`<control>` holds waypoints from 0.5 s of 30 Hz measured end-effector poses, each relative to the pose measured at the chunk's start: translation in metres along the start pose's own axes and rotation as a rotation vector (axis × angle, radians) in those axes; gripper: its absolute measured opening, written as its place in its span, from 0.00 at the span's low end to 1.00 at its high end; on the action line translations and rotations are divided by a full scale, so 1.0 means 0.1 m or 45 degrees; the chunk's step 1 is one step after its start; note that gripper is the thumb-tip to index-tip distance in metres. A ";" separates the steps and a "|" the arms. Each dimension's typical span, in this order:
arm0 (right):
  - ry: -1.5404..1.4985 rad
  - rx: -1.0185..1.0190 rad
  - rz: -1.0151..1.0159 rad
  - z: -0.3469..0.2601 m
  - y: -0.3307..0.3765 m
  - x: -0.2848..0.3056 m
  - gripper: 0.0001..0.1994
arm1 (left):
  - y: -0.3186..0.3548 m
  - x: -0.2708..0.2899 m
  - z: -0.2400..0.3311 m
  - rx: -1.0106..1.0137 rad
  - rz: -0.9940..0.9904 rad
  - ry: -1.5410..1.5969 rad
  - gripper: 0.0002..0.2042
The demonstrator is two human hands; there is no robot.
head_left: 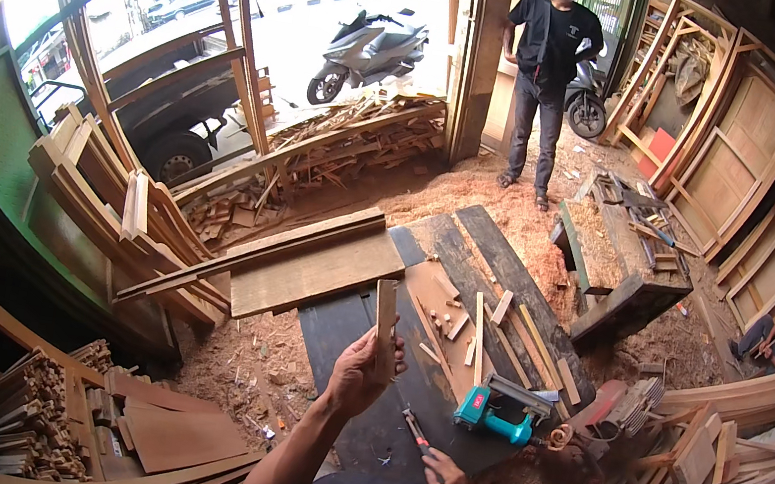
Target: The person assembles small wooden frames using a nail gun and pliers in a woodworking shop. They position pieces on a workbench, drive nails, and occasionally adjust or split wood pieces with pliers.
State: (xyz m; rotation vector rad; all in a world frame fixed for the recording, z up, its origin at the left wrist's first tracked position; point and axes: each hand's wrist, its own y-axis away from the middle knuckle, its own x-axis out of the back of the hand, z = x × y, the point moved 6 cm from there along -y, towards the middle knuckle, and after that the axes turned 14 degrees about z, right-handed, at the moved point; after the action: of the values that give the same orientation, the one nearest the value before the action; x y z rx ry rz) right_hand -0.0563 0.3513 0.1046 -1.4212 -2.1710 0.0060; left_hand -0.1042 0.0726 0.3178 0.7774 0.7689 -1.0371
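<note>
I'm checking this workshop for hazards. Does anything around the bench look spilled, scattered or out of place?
Yes. Sawdust lies heaped across the floor, and offcuts lie scattered over the dark bench. The left hand holds a wood strip upright; the right hand grips a chisel-like tool.

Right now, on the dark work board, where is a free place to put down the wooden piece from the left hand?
The dark board is bare between the left hand and the stacked planks. A smaller free patch lies between the right hand and the teal power tool. Beyond the tool it is crowded: small wood offcuts are scattered there.
</note>
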 end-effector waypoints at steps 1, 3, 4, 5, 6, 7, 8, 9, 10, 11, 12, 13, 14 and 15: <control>0.050 0.114 -0.091 -0.03 -0.02 -0.10 0.15 | 0.02 -0.09 0.04 0.001 -0.041 0.032 0.25; 0.156 0.210 -0.148 -0.09 -0.14 -0.24 0.15 | 0.06 -0.16 0.09 -0.036 -0.062 0.039 0.25; 0.225 0.209 -0.191 -0.14 -0.21 -0.29 0.14 | 0.08 -0.14 0.09 -0.071 -0.033 0.020 0.24; 0.330 0.151 -0.283 -0.20 -0.25 -0.35 0.14 | 0.11 -0.11 0.09 -0.098 -0.002 0.011 0.23; 0.503 0.383 -0.238 -0.40 -0.38 -0.35 0.11 | 0.13 -0.08 0.08 -0.135 0.018 -0.052 0.23; 0.332 0.362 -0.079 -0.59 -0.57 -0.29 0.10 | 0.15 -0.06 0.07 -0.166 0.028 -0.111 0.23; 0.207 0.280 0.025 -0.77 -0.78 -0.26 0.09 | 0.17 -0.03 0.06 -0.190 0.070 -0.170 0.22; 0.094 0.167 0.128 -0.96 -0.97 -0.21 0.09 | 0.21 -0.01 0.05 -0.233 0.100 -0.265 0.22; -0.092 -0.077 0.187 -1.09 -1.14 -0.16 0.08 | 0.24 0.00 0.02 -0.269 0.153 -0.355 0.22; -0.325 -0.270 0.263 -1.23 -1.30 -0.10 0.08 | 0.26 0.00 -0.02 -0.301 0.201 -0.448 0.22; -0.419 -0.223 0.336 -1.45 -1.47 -0.01 0.08 | 0.32 -0.02 -0.04 -0.373 0.238 -0.567 0.19; -0.402 -0.172 0.365 -1.65 -1.60 0.06 0.08 | 0.36 -0.04 -0.07 -0.435 0.285 -0.723 0.19; -0.408 -0.061 0.402 -1.83 -1.75 0.12 0.08 | 0.41 -0.05 -0.09 -0.411 0.254 -0.839 0.20; -0.415 0.066 0.446 -1.98 -1.88 0.17 0.08 | 0.46 -0.06 -0.10 -0.434 0.250 -0.951 0.20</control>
State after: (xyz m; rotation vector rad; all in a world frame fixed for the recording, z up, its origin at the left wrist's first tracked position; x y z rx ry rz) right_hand -0.1343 0.2263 0.3350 -1.8565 -2.1156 0.4461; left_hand -0.0646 0.0976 0.3267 0.1324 0.2041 -0.8915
